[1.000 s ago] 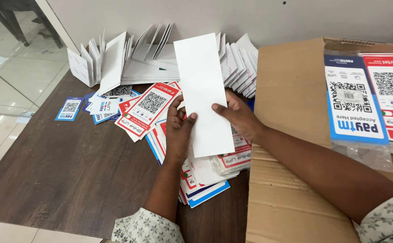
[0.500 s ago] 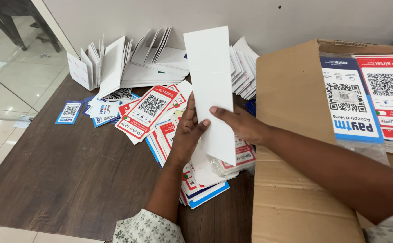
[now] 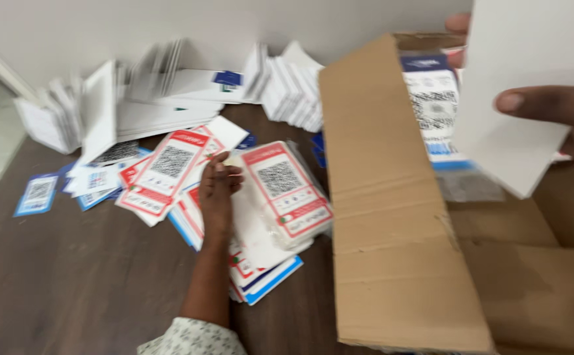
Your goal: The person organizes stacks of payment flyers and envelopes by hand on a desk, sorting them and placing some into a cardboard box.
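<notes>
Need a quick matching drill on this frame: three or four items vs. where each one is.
Items:
1. blank white card
2. left hand
3. small blue card
4. cardboard flap

Places:
A. alone on the table at far left
B. on the pile of red-bordered cards
C. standing at the box's left side
D. in the right hand over the box

Pairs: 1-D, 2-B, 3-A, 4-C

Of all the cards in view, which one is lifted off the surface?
The blank white rectangular card pinched in the right hand, above the open cardboard box. The red-bordered and blue-bordered printed cards lie on the table or in the box.
</notes>
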